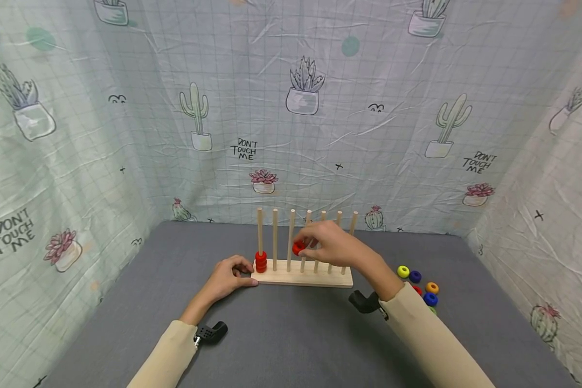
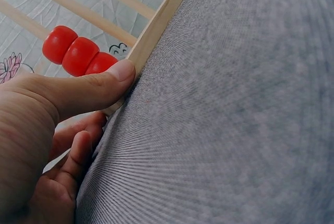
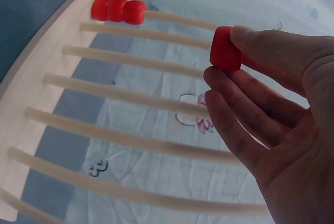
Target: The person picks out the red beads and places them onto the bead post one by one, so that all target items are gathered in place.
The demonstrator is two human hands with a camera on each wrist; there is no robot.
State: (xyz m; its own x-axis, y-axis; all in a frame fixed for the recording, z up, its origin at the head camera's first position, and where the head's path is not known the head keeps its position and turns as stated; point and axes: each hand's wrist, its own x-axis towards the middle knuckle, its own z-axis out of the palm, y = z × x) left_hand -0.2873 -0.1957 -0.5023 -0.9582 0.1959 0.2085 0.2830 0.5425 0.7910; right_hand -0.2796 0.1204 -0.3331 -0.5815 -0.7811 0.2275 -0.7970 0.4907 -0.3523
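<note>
A wooden peg stand (image 1: 300, 278) with a row of several upright pegs sits on the grey cloth. Three red beads (image 2: 81, 57) are stacked low on its leftmost peg. My left hand (image 1: 225, 277) grips the left end of the base, thumb along the front edge and fingers curled at the end. Between the thumb and fingers of my right hand (image 1: 332, 242) is a single red bead (image 3: 225, 50), pinched by its sides. That hand is raised in front of the pegs, with the bead near the third and fourth from the left.
Right of the stand, beside my right sleeve, lies a loose group of beads: yellow (image 1: 403, 271), dark blue (image 1: 415, 277), orange (image 1: 432, 288), blue (image 1: 430, 299), and partly hidden red and green ones. A patterned curtain (image 1: 252, 97) hangs behind and at both sides.
</note>
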